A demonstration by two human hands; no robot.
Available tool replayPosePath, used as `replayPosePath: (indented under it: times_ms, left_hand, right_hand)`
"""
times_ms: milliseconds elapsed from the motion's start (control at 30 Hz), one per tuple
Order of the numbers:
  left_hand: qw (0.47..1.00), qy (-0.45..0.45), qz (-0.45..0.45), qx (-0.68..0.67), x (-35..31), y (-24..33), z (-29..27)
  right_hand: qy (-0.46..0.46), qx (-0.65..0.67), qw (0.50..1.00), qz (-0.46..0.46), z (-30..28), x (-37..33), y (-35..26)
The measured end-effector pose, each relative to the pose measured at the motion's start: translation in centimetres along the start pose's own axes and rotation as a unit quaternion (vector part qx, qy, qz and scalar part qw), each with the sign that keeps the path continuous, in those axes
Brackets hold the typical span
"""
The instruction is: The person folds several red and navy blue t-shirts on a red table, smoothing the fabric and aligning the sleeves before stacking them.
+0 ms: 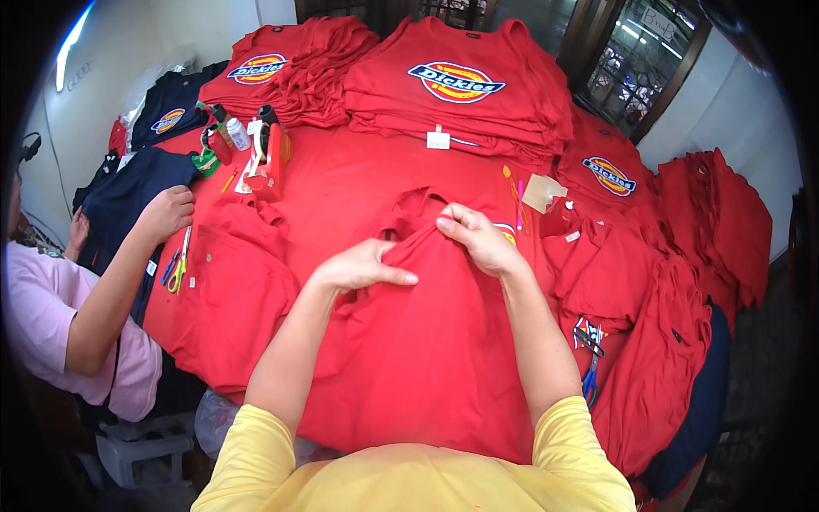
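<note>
A red shirt (426,341) lies spread on the table in front of me, its collar end bunched up. My left hand (363,266) pinches a fold of the fabric near the collar. My right hand (476,237) grips the same bunched cloth just to the right, fingers curled over it. Both forearms come up from the lower edge, in yellow sleeves.
Stacks of folded red shirts (461,94) with oval logos fill the far side. More red shirts (648,324) pile at the right, with blue-handled scissors (589,358). A person in pink (60,324) at the left touches a navy shirt (128,196); scissors (177,269), bottles (230,132).
</note>
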State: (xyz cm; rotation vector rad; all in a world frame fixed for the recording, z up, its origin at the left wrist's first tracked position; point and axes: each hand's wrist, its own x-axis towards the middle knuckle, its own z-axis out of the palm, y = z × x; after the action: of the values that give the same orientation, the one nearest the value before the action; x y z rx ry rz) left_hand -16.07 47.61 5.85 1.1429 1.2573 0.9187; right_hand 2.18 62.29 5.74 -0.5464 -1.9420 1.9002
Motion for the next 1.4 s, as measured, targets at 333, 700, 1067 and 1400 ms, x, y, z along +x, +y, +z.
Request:
replayPosePath:
  times_ms: [333,700,1067,1400]
  left_hand:
    - [0.794,0.165,0.014,-0.585,0.2,-3.2,7.6]
    - [0.838,0.222,0.090,-0.490,0.8,-6.9,8.2]
    - [0.850,0.255,-0.044,-0.459,1.8,-5.2,10.8]
    - [0.849,0.254,-0.109,-0.451,1.5,-2.1,10.7]
  right_hand:
    - [0.243,-0.391,0.881,-0.110,6.9,-1.1,1.5]
    - [0.158,-0.509,0.725,-0.436,13.3,-2.6,3.1]
    - [0.217,-0.566,0.746,-0.275,5.2,0.0,4.7]
    - [0.254,-0.524,0.772,-0.255,4.0,0.5,4.9]
